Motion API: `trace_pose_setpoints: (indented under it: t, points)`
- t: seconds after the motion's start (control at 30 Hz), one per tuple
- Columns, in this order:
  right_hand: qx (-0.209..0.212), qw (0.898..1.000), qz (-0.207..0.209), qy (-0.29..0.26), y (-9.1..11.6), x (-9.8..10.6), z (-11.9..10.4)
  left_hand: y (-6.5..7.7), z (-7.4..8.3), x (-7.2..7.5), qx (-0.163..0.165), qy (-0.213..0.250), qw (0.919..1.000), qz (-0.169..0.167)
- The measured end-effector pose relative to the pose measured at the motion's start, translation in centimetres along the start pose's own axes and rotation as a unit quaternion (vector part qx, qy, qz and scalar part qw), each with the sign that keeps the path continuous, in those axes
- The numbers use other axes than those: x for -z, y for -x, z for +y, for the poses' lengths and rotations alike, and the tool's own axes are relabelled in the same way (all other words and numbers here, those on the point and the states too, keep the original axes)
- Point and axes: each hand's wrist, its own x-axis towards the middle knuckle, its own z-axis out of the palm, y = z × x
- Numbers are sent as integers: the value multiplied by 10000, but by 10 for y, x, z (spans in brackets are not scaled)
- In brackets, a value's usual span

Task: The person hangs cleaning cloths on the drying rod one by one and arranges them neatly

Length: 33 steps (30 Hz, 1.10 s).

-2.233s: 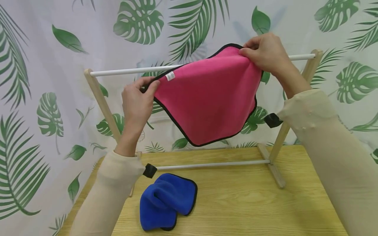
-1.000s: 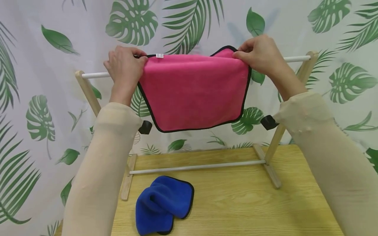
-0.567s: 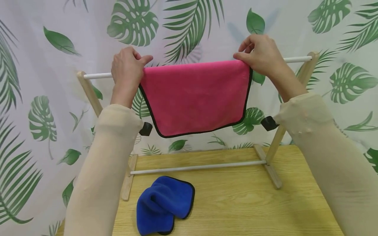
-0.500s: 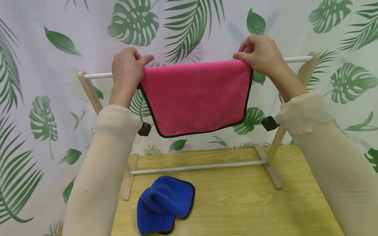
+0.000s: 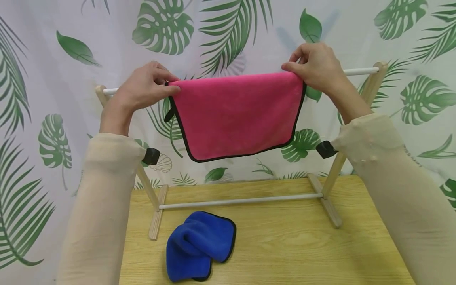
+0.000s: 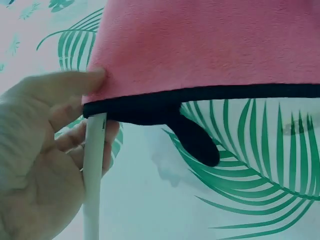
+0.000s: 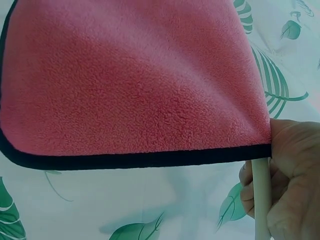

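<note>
A pink towel with black edging hangs folded over the upper white rod of a wooden rack. My left hand grips its top left end at the rod. In the left wrist view, the thumb presses the pink cloth while the other fingers are behind the rod. A black hanging loop dangles from the edging there. At the top right end, my right hand pinches the towel against the rod; the right wrist view shows fingers curled behind the rod. The towel's back half is mostly hidden.
A crumpled blue towel with black edging lies on the wooden table, in front of the rack's lower bar. Wooden feet support the rack on both sides. Behind it hangs a white leaf-print curtain.
The pink towel, earlier held up slanted before the rod, now drapes over it, its white label out of sight. Lately my left hand has turned and shifted left onto the towel's end.
</note>
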Motion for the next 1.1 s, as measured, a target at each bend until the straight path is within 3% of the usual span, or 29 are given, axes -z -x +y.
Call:
trace_pose_setpoints:
  t: [0.13,0.27,0.5,0.7,0.83,1.0,1.1]
  points:
    - [-21,10000,-3,23,1,2,1,-1,-1,2,-88,136,9998,118]
    - [-24,10000,8,2,1,1,0,-4,0,2,72,255,9989,399]
    - [-86,10000,15,-26,2,0,-1,-14,8,-4,590,10,9955,737]
    - [-126,9999,-5,16,3,0,-1,-14,9,-9,1055,198,9895,971]
    - [-94,9999,-24,58,3,0,-1,-8,5,-7,856,119,9920,919]
    - [-73,10000,-27,60,3,0,-1,-1,1,-1,399,104,9981,447]
    - [-36,10000,22,15,4,0,0,1,1,1,302,148,9991,268]
